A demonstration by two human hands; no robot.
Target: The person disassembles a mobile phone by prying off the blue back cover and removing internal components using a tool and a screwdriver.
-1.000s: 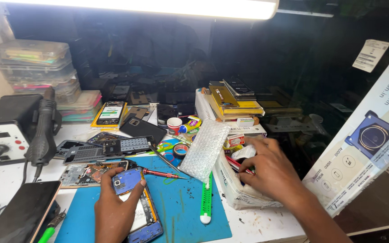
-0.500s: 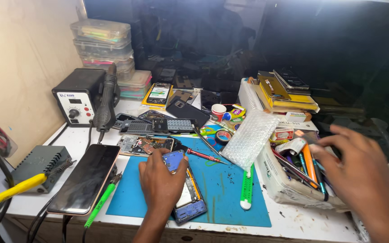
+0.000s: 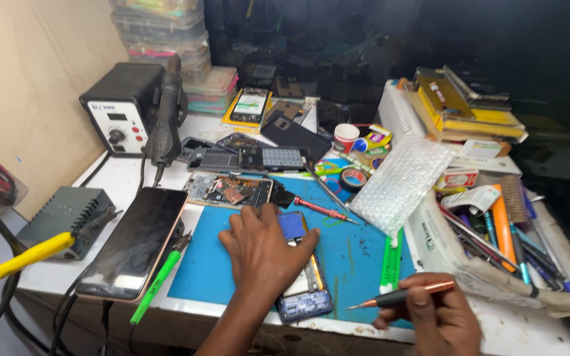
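Note:
My left hand lies flat on an opened blue phone that rests on a blue work mat, fingers spread over its upper half. My right hand is at the mat's near right corner, closed around a copper-coloured screwdriver whose tip points left toward the phone. A red-handled screwdriver lies on the mat just beyond the left hand.
A white tray of pens and tools stands right. A sheet of bubble wrap leans on it above a green ruler. A dark phone screen, a green tool, a hot-air station and a phone board lie left.
My right hand has left the tool tray and come down to the mat's near corner, now holding the copper screwdriver. My left hand stays on the phone. The view has moved closer.

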